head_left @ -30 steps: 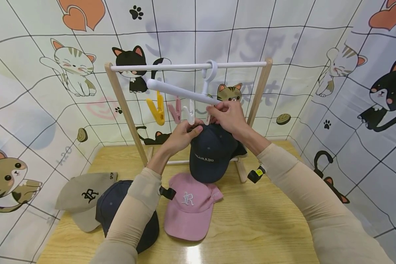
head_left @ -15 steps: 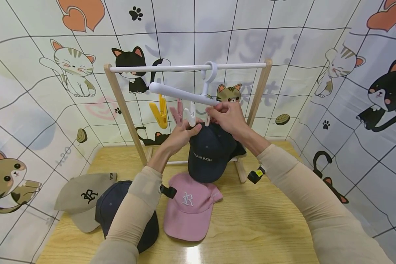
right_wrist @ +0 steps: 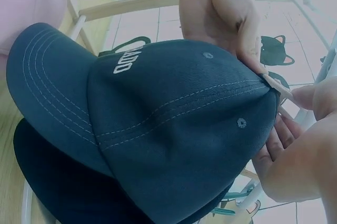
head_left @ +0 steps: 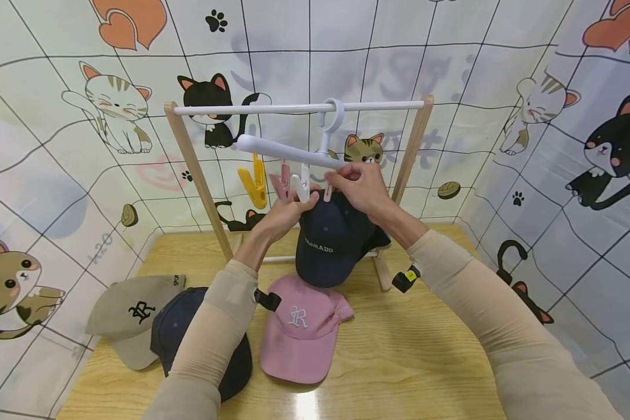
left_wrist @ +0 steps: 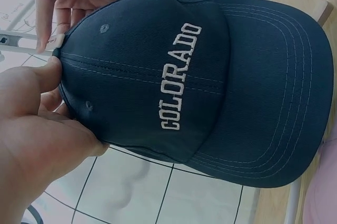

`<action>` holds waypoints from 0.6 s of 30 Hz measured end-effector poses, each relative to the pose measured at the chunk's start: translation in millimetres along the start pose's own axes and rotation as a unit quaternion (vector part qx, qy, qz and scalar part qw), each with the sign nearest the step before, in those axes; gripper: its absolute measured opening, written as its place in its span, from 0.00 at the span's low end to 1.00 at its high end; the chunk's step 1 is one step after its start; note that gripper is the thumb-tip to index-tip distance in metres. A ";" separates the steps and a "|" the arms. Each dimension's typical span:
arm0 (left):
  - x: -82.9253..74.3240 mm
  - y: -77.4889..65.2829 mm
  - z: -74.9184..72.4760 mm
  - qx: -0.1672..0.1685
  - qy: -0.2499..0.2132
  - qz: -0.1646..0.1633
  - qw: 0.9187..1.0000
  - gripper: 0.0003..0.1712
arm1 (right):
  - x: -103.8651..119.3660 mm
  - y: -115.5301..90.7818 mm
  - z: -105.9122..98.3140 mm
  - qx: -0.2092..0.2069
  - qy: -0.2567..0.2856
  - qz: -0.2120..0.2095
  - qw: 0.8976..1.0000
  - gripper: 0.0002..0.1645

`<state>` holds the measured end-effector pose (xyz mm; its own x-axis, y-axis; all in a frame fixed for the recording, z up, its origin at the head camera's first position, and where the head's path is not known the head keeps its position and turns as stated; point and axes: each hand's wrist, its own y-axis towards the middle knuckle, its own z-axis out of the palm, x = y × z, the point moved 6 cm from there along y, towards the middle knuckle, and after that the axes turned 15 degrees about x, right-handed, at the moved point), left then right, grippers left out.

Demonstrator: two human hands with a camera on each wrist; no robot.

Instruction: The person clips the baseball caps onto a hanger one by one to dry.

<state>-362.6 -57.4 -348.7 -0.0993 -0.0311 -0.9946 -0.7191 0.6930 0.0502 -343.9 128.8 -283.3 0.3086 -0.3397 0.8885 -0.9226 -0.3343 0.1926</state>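
Head view first: both hands are raised at a white clip hanger that hangs tilted from the white rail of a wooden rack. The left hand pinches the crown of a navy COLORADO cap just under the white clip, with the pink clip and the yellow clip further left along the bar. The right hand has its fingers curled at the clip above the cap's top. On the wooden table lie 3 more caps: a beige cap, a dark cap partly under the left sleeve, and a pink cap.

Left wrist view: the left hand grips the cap at its crown edge, thumb on top and fingers underneath.

Right wrist view: the right hand pinches a pale clip at the cap's top button, fingers curled behind the crown.
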 end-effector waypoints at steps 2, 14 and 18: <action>-0.5 0.0 0.2 -0.001 0.007 -0.003 1.000 0.19 | 0.3 -0.3 -0.1 0.001 -0.002 -0.001 1.000 0.18; -0.2 0.6 -1.3 -0.014 0.030 0.021 0.999 0.20 | -3.0 0.8 -0.7 0.015 -0.031 0.015 0.999 0.22; -0.4 1.1 -3.4 -0.014 0.050 0.035 0.998 0.22 | -2.8 0.0 -0.9 0.011 -0.028 0.017 0.999 0.22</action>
<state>-365.7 -59.0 -347.9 -0.2174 -0.0548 -0.9746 -0.7266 0.6758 0.1241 -345.0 130.5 -285.4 0.2907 -0.4001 0.8692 -0.9274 -0.3412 0.1531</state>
